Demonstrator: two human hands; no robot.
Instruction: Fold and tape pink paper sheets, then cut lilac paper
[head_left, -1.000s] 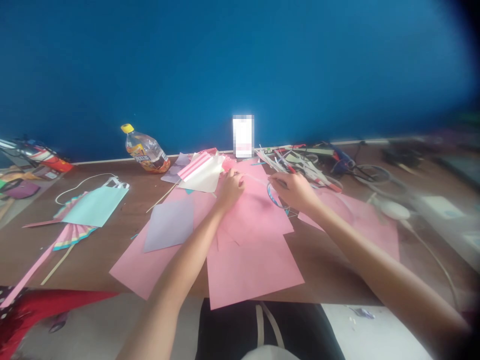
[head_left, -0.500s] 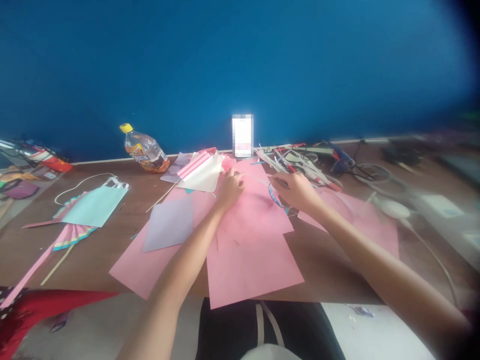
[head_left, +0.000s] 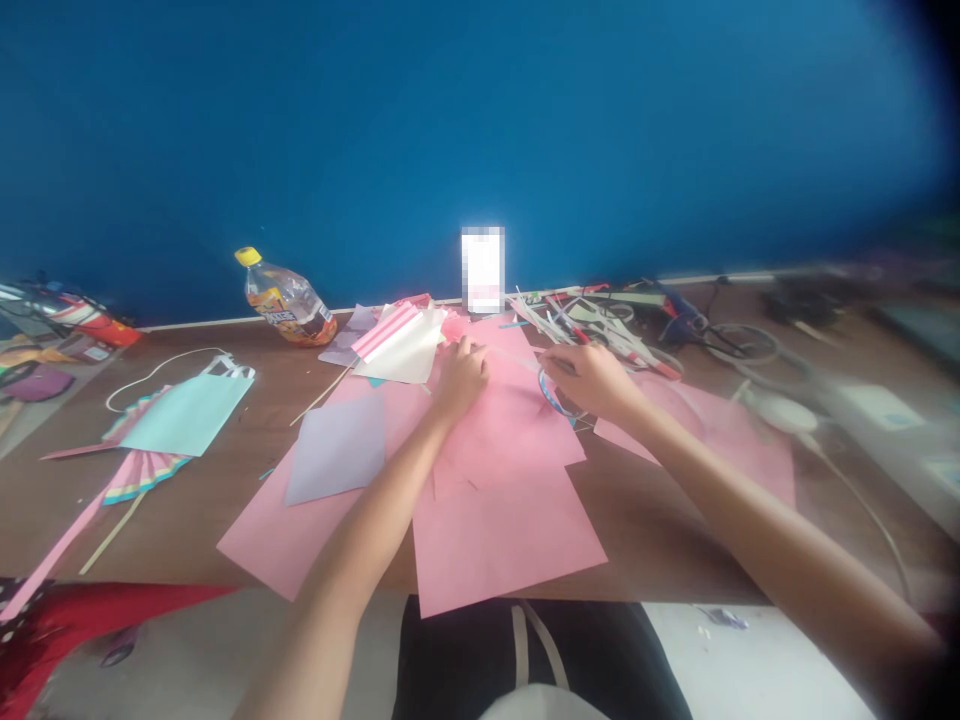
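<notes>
My right hand [head_left: 589, 375] is closed on a roll of clear tape [head_left: 553, 396], whose blue-and-white ring hangs below my fingers. From it a thin, see-through strip of tape [head_left: 516, 352] runs across to my left hand [head_left: 465, 372]. The fingers of my left hand are pinched around the strip's end, just above the pink paper, though the fingertips are partly hidden. Large pink sheets [head_left: 502, 540] lie overlapping beneath both hands. Left of my left forearm rests a lilac square of paper [head_left: 336, 450]. Beyond my left hand are a cream sheet [head_left: 409, 352] and a pink-striped folded piece [head_left: 386, 330].
A tilted drink bottle [head_left: 289, 305] leans near the blue wall [head_left: 480, 120]. Against the wall stands a bright phone-like screen [head_left: 483, 270]. Paper scraps [head_left: 585, 318] and a cable [head_left: 862, 500] lie right; a pale blue paper piece [head_left: 187, 412] with a pleated pink fan [head_left: 142, 472] lies left.
Both hands keep nearly the same place, with the tape strip still stretched between them. The view has shifted very slightly.
</notes>
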